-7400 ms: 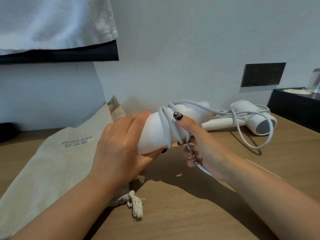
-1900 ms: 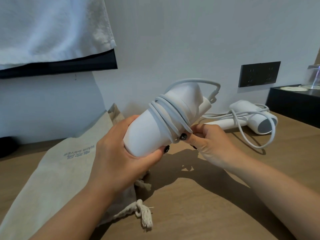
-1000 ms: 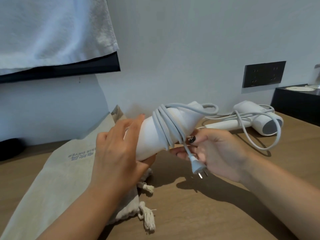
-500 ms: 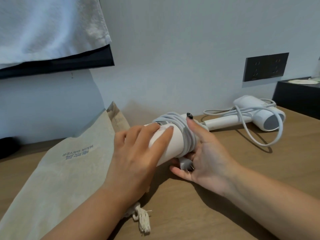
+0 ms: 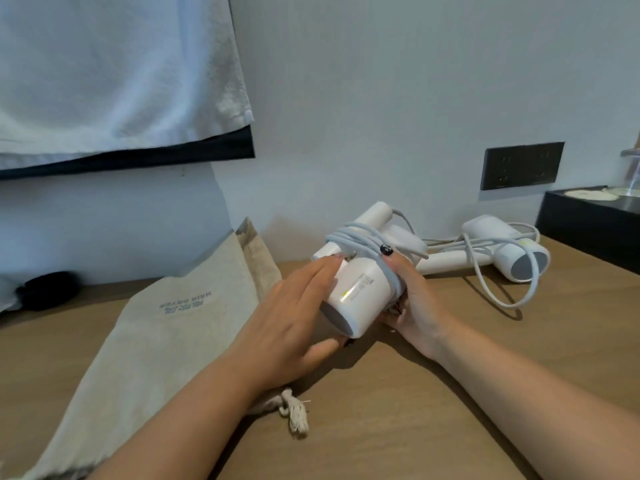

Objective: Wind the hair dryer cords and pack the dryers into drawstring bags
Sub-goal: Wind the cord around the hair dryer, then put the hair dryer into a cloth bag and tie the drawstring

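White hair dryer [image 5: 360, 292] sits low over the wooden tabletop [image 5: 398, 410], barrel end toward the camera, its grey cord [image 5: 360, 237] coiled round the barrel behind the label. Right hand [image 5: 415, 306] grips barrel and coils from the far side, fingers curled under, thumb pressed on top of the winding. Left hand [image 5: 294, 323] rests on the near side, fingers straight and together along the barrel, thumb beneath. Plug not visible; likely tucked under the right palm. Risk: if the thumb lifts before the plug end is secured, the coils could spring loose and slide off the smooth barrel, and the winding would need redoing. The drawstring bag [image 5: 166, 323] lies flat, its mouth under the left wrist, tassel [image 5: 296, 417] beside it; a loose loop could snag on entry. Second hair dryer [image 5: 498, 254] lies behind with its cord unwound. Against half a second ago: the dryer is turned so its label faces up, and the left fingers lie flatter.
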